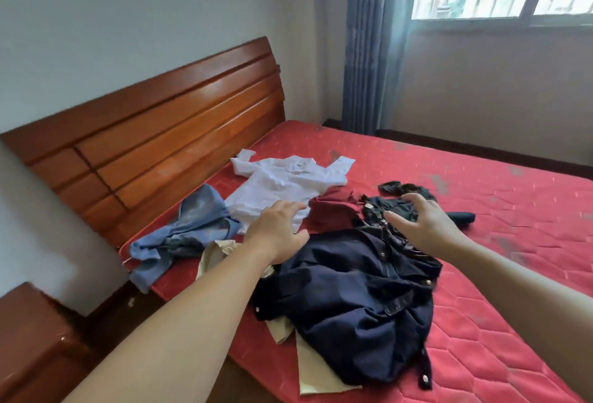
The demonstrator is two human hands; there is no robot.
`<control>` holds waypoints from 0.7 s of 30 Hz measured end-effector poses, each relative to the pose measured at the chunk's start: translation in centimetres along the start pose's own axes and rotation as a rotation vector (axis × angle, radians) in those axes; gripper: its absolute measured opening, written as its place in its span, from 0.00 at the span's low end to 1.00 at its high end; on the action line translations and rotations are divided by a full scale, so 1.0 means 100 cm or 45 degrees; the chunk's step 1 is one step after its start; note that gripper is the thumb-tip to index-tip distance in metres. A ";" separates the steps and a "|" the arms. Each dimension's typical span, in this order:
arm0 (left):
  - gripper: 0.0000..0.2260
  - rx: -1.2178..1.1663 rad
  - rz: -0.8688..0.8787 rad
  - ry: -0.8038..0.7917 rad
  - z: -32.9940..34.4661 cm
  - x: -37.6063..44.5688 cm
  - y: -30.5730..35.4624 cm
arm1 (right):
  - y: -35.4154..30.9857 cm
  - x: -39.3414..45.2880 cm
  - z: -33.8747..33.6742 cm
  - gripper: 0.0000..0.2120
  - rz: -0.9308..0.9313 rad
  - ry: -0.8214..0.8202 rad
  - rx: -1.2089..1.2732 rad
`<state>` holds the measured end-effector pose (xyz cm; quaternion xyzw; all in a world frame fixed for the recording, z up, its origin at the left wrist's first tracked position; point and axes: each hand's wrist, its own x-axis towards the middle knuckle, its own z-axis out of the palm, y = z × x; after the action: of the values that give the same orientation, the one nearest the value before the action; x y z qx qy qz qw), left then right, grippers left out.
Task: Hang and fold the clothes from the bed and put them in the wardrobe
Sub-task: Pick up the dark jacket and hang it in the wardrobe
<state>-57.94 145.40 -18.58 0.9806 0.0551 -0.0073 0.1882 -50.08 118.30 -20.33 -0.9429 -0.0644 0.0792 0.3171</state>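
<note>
Bed (481,210): red quilted mattress, wooden headboard (154,133) at left. On mattress: white shirt (282,181) far, blue denim garment (189,229) left edge, navy jacket (353,300) near, maroon garment (333,210) centre, black garment (401,200) right, beige cloth (308,367) under jacket.

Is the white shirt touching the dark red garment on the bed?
Touching. The head view shows the dark red garment lying over the lower right edge of the white shirt.
</note>
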 end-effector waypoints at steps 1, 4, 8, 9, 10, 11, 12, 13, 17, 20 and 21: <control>0.25 0.028 0.007 -0.043 0.010 0.017 0.000 | 0.013 0.014 0.009 0.35 0.049 -0.021 0.017; 0.25 0.011 0.023 -0.124 0.049 0.062 0.004 | 0.053 0.049 0.040 0.34 0.192 -0.082 0.060; 0.25 0.045 0.142 -0.325 0.114 0.109 0.012 | 0.104 0.079 0.080 0.34 0.409 -0.146 0.090; 0.25 0.048 0.164 -0.367 0.130 0.120 0.012 | 0.117 0.084 0.091 0.35 0.457 -0.164 0.086; 0.25 0.057 0.175 -0.406 0.149 0.133 0.011 | 0.129 0.089 0.101 0.35 0.502 -0.176 0.083; 0.25 0.072 0.180 -0.446 0.167 0.145 0.008 | 0.142 0.094 0.112 0.36 0.548 -0.178 0.075; 0.25 0.092 0.187 -0.489 0.186 0.158 0.004 | 0.154 0.099 0.122 0.37 0.586 -0.172 0.067; 0.25 0.116 0.190 -0.538 0.205 0.168 0.001 | 0.167 0.103 0.133 0.37 0.625 -0.176 0.058; 0.24 0.101 0.165 -0.617 0.275 0.214 -0.009 | 0.215 0.122 0.180 0.38 0.817 -0.193 0.076; 0.26 0.072 0.110 -0.688 0.325 0.241 -0.016 | 0.249 0.136 0.221 0.40 0.950 -0.192 0.102; 0.28 0.088 0.093 -0.745 0.341 0.246 -0.020 | 0.260 0.139 0.235 0.41 1.008 -0.194 0.105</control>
<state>-33.46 137.27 -51.86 0.9439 -0.0371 -0.2849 0.1628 -39.05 113.96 -56.09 -0.8727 0.2835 0.2675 0.2940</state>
